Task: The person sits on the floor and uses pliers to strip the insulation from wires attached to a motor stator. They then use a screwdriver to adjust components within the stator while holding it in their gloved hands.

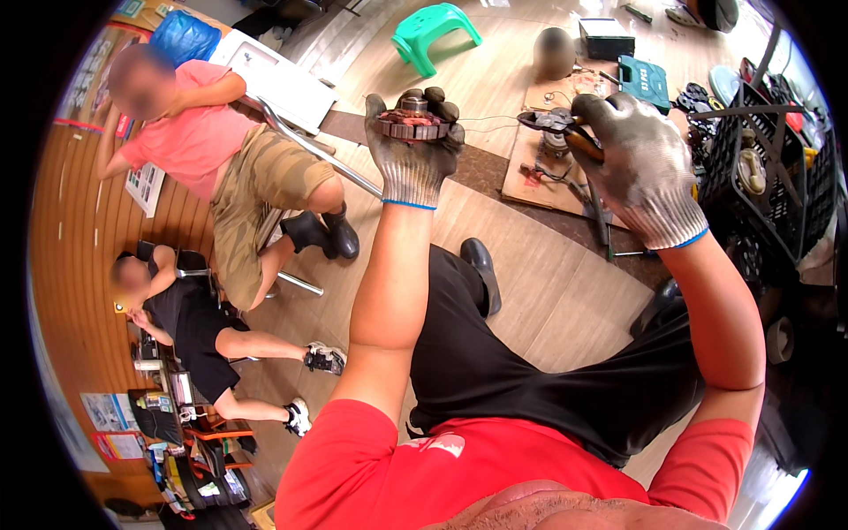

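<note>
My left hand (pixel 411 163), in a grey work glove with a ribbed cuff, grips a round stator (pixel 412 125) with copper windings and a metal hub. A thin wire (pixel 486 118) stretches from it toward the pliers (pixel 583 140) held in my right hand (pixel 640 168), which is gloved the same way. The pliers have dark jaws and orange-and-black handles, and my fingers are closed round them. Below the jaws, metal parts and tools lie on a board (pixel 530 177) on the floor; my right hand partly hides them.
Two seated people (pixel 221 168) (pixel 190 327) are at the left. A green stool (pixel 428 31) stands at the top. A teal toolbox (pixel 643 82), a dark box (pixel 605 40) and black crates (pixel 768 185) with parts are at the right. A chrome rail (pixel 336 168) runs beside the nearer person.
</note>
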{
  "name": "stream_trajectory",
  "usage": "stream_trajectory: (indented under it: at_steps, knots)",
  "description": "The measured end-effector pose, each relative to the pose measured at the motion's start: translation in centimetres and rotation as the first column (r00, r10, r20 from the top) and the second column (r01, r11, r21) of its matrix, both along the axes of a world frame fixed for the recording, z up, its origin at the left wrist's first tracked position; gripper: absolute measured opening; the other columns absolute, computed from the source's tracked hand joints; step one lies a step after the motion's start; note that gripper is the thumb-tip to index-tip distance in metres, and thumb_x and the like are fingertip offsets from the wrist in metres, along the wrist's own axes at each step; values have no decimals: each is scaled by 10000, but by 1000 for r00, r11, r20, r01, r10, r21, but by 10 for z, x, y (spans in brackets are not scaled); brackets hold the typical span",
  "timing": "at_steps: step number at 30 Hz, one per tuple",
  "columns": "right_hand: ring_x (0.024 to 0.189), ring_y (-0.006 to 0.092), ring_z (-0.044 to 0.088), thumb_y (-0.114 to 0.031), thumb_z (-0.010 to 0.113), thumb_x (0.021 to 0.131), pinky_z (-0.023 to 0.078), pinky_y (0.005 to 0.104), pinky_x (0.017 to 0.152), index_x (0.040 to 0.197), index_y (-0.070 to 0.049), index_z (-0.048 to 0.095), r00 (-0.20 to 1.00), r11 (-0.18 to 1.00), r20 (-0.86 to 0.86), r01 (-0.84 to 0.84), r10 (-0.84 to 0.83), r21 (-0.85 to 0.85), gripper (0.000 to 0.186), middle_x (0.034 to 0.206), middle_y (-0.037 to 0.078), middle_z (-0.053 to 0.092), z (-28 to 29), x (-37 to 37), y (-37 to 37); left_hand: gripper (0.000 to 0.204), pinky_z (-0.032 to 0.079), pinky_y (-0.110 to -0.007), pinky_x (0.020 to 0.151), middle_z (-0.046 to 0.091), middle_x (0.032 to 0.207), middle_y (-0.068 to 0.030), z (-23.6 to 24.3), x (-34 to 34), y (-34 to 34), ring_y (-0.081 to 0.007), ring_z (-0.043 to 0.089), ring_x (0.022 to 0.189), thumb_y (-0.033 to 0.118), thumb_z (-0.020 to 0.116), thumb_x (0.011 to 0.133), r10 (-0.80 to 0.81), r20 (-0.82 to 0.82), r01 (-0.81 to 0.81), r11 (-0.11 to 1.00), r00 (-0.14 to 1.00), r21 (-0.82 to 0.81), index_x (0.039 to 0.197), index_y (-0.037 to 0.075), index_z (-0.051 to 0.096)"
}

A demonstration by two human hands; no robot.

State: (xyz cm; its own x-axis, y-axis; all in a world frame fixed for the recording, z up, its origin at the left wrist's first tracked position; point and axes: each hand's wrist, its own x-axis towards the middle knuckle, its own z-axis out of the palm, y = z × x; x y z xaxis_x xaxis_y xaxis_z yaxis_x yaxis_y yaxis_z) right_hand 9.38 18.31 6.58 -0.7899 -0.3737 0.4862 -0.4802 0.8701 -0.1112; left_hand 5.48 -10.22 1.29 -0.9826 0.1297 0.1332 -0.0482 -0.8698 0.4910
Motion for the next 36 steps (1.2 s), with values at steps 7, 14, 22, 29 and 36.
stream_trajectory:
  at_steps: [7,14,22,29,36]
  knots:
    - [860,292,664,-352,717,878,550,411,728,1038,-81,647,987,976,-4,-161,162,-147,323,894,117,656,0,-5,22,624,567,-458,640,659,1130,-194,-1,-5,-6,-357,657,974,578,394,1002,-264,-269,247,964,926,-96,1107,46,701]
    - [767,279,682,-365,736,861,551,386,711,989,-53,672,944,936,204,-192,258,-296,344,825,129,689,-7,-9,39,623,556,-494,682,643,1139,-221,-6,-9,-6,-383,652,956,570,405,1003,-370,-194,357,929,908,-99,1085,22,691]
    - [900,308,688,-374,646,954,527,401,796,1056,-42,710,690,888,714,250,115,-385,354,1004,121,736,-45,-71,149,730,581,-451,605,689,901,-189,-17,-9,-1,-341,686,794,627,460,946,-102,286,190,934,953,-301,1053,-70,648]
    - [924,328,714,-351,660,915,571,404,792,1082,-143,745,358,819,737,278,-573,502,280,1066,133,727,-259,-89,226,726,588,-496,720,669,1057,-237,-16,-11,-5,-382,658,937,584,470,964,-288,215,329,927,933,-183,1151,-104,605]
    - [1108,315,687,-254,691,852,572,478,877,1134,-163,749,93,593,608,377,-788,712,301,1193,117,713,-362,-77,225,607,574,-496,736,670,1132,-223,-12,-7,3,-385,654,954,553,457,987,-345,158,372,906,925,-201,1109,-6,662]
